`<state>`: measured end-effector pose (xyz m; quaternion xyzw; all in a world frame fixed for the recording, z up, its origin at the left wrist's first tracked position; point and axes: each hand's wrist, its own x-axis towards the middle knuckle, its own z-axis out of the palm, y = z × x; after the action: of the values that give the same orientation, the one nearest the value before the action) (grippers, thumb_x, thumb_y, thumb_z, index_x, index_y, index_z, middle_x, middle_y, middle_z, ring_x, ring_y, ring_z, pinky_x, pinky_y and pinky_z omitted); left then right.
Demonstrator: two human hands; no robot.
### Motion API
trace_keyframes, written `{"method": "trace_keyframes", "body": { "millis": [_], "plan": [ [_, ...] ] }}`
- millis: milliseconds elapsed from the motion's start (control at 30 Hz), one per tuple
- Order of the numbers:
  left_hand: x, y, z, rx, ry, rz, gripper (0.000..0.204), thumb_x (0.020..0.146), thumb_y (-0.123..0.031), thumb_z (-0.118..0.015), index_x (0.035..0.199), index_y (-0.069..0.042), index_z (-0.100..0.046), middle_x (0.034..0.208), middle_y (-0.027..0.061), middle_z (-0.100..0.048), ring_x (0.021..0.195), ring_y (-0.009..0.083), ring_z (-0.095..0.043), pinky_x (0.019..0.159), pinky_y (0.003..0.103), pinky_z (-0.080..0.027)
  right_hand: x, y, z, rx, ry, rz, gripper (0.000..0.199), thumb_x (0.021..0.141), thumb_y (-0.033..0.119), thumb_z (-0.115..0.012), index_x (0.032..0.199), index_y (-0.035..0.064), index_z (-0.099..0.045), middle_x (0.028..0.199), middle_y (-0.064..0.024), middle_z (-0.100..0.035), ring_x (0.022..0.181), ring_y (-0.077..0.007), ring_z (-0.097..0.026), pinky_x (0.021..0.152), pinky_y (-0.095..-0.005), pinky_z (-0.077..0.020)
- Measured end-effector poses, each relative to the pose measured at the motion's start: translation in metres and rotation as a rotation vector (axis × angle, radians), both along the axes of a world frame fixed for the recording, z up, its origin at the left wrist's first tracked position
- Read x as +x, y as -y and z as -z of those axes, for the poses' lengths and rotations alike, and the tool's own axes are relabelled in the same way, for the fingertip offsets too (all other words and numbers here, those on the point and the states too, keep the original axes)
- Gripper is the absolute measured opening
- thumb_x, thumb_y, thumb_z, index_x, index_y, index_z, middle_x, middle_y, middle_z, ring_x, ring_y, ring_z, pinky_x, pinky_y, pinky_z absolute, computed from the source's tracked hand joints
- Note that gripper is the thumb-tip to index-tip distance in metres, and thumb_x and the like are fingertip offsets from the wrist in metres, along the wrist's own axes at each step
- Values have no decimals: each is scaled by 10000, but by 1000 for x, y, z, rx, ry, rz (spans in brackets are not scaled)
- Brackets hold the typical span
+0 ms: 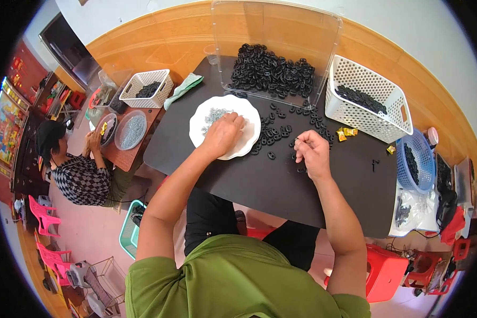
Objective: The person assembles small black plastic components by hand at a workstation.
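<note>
A worker's left hand [223,135] dips, fingers curled, into small pale pieces [214,115] on a scalloped white plate [197,130], while loose black pieces [273,137] lie on the dark surface [350,191] between the hands and just beyond the right hand [312,151], the nearer of the two. Their long axes point every which way; each looks oval, glossy and pierced. The right thumb and forefinger nearly meet; whether either hand grips anything cannot be told at this scale.
</note>
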<state>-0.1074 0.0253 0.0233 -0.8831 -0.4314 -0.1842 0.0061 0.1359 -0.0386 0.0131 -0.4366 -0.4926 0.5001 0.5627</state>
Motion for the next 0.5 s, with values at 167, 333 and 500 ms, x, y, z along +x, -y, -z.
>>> {"method": "trace_keyframes", "body": {
  "millis": [167, 333, 500],
  "plan": [
    [-9, -3, -11, -113, 282, -136, 70, 735, -58, -552, 796, -24, -549, 801, 131, -546, 800, 313, -545, 692, 407, -437, 1, 1, -1, -22, 1, 12, 59, 797, 36, -539, 742, 32, -519, 638, 2, -514, 495, -39, -459, 430, -187, -405],
    [-13, -1, -13, -208, 252, -101, 54, 737, -61, -546, 776, -23, -554, 798, 133, -551, 805, 312, -551, 689, 402, -437, 1, 1, -2, -17, 10, -17, 59, 797, 35, -541, 742, 33, -519, 637, 4, -513, 502, -41, -463, 433, -185, -404],
    [-3, -4, 1, -130, 147, -94, 70, 728, -84, -574, 768, -30, -554, 799, 122, -546, 785, 300, -554, 685, 383, -443, 0, 1, 0, -38, 32, -12, 60, 798, 31, -541, 743, 33, -518, 635, 6, -511, 507, -40, -465, 434, -183, -401]
  ]
}}
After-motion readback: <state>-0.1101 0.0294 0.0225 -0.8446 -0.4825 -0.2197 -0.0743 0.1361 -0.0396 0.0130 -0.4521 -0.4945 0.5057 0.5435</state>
